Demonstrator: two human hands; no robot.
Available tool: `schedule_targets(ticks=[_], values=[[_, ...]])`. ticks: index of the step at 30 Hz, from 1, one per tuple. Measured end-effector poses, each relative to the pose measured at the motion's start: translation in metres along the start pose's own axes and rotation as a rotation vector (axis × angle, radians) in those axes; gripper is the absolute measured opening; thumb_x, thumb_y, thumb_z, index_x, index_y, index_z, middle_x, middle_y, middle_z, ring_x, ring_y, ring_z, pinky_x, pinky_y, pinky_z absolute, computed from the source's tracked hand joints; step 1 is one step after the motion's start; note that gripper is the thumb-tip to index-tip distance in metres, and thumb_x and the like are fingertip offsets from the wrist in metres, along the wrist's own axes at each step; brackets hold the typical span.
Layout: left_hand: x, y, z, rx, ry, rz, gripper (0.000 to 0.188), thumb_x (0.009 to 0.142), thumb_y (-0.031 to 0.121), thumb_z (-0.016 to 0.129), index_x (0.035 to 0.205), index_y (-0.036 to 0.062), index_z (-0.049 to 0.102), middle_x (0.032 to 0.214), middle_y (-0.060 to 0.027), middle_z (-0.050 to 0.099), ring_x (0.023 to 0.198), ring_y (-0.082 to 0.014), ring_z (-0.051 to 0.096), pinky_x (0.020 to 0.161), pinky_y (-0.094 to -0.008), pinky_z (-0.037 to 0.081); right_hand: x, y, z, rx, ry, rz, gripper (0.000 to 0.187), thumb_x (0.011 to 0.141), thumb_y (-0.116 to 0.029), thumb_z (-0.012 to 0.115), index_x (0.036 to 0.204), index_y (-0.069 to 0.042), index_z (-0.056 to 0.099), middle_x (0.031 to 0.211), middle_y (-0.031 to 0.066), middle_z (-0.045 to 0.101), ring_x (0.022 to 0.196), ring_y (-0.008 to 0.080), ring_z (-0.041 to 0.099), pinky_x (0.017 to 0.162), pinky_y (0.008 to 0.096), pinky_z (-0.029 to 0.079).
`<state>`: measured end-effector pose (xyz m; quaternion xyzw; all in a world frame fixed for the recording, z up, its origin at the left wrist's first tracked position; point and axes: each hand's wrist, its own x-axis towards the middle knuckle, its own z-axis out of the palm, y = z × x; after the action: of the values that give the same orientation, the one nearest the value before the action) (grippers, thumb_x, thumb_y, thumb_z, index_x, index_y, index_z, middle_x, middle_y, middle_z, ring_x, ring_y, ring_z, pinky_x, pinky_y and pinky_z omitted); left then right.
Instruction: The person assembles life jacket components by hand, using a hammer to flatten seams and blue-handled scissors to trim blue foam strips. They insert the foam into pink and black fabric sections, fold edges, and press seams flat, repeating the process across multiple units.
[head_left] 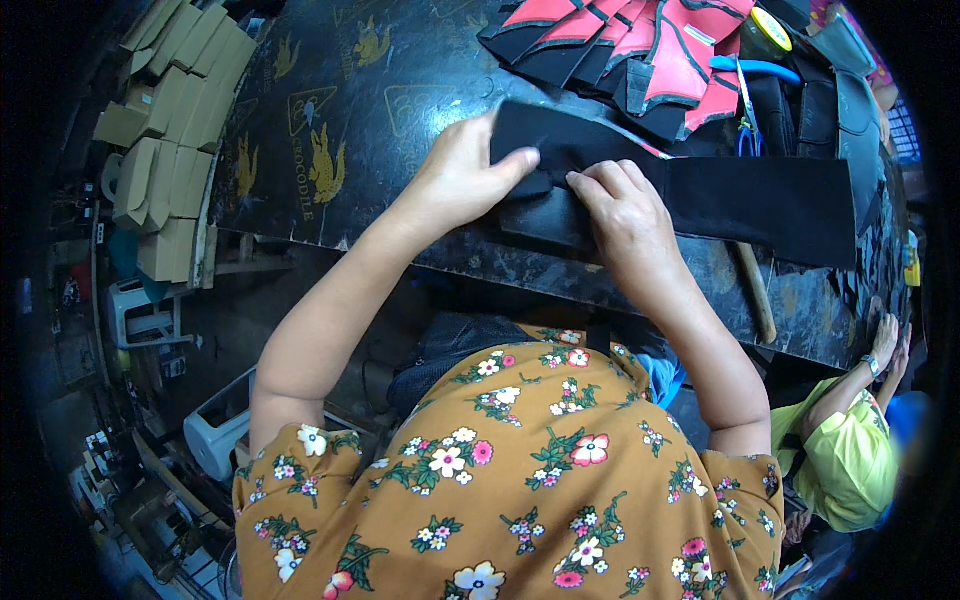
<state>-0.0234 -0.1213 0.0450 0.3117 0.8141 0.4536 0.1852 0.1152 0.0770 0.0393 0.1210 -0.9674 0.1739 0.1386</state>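
A long, flat black leather-like piece (765, 200) with a flared right end stretches across the table's near edge. Its left part is in my left hand (455, 180), thumb on top and the other fingers hidden beneath. My right hand (632, 210) is closed on the middle of the piece, fingertips pinching at a fold. Under my hands lies a dark block or stack (548, 225), mostly covered. Just beyond the piece, blue-handled scissors (748, 135) lie near overlapping pink-and-black cut pieces (680, 70).
The dark table (390, 190) carries a wooden handle (755, 292) at its near edge and a yellow-lidded container (770, 30) at the back right. Black pieces (845, 110) pile up on the right, near another person's hands (885, 345). Cardboard boxes (170, 180) stand left.
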Motion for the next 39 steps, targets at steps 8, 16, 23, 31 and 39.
schedule_targets(ticks=[8,16,23,31,39], values=[[0.030,-0.026,0.008,0.111,0.031,-0.153,0.049,0.094,0.028,0.073,0.124,-0.0095,0.066,0.082,-0.0215,0.071,0.078,-0.0278,0.071,0.074,-0.0394,0.057,-0.011,0.005,-0.001,0.100,0.036,0.046,0.043,0.081,0.009,0.068,0.123,0.000,0.071,0.111,0.0139,0.067,0.102,0.0327,0.063,0.091,0.0426,0.054],[0.030,-0.031,0.010,0.096,0.048,-0.041,0.050,0.096,0.027,0.071,0.126,-0.0124,0.063,0.084,-0.0218,0.072,0.075,-0.0277,0.073,0.071,-0.0397,0.058,-0.010,-0.003,-0.002,0.023,0.001,0.048,0.049,0.081,0.001,0.067,0.130,-0.002,0.070,0.125,0.0121,0.065,0.110,0.0299,0.061,0.093,0.0418,0.050],[0.032,-0.031,0.012,-0.127,0.037,-0.103,0.046,0.097,0.021,0.069,0.127,-0.0128,0.061,0.081,-0.0223,0.072,0.067,-0.0273,0.072,0.063,-0.0387,0.058,-0.004,-0.011,-0.003,-0.030,-0.017,0.055,0.049,0.085,-0.006,0.071,0.134,-0.005,0.068,0.131,0.0092,0.063,0.109,0.0280,0.059,0.092,0.0414,0.049],[0.032,-0.024,0.010,0.192,0.053,-0.011,0.045,0.094,0.025,0.075,0.125,-0.0059,0.064,0.095,-0.0219,0.075,0.084,-0.0299,0.072,0.081,-0.0421,0.059,0.014,-0.022,0.013,-0.083,-0.040,-0.024,0.065,0.088,-0.031,0.075,0.142,0.002,0.059,0.144,0.0123,0.059,0.123,0.0295,0.057,0.100,0.0431,0.045],[0.027,0.014,-0.019,0.419,0.557,0.460,0.023,0.090,0.018,0.075,0.107,0.0059,0.065,0.099,-0.0147,0.068,0.094,-0.0363,0.067,0.083,-0.0482,0.054,0.014,-0.026,0.033,-0.155,0.037,0.001,0.077,0.080,-0.072,0.070,0.143,-0.028,0.065,0.139,0.0110,0.057,0.120,0.0297,0.049,0.091,0.0486,0.038]])
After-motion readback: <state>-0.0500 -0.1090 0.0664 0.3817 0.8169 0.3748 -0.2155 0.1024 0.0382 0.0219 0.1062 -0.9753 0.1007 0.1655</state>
